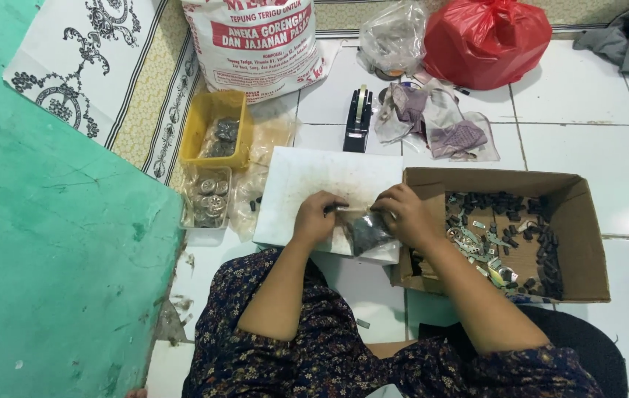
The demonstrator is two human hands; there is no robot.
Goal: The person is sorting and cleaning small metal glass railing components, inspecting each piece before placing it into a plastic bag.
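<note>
From the head camera, the left hand [315, 216] and the right hand [403, 214] pinch the top edge of a small clear plastic bag [364, 230] between them, fingers clenched on it at either end. The bag hangs over the near edge of a white board [307, 184] on the tiled floor [587, 147]; its mouth runs left to right between the hands, and its dark filled bottom points toward the person. Just right of the board sits an open cardboard box [580, 221] of small dark parts. Behind the board stands a black tape dispenser [359, 118], and to the board's left a yellow tray [211, 118].
</note>
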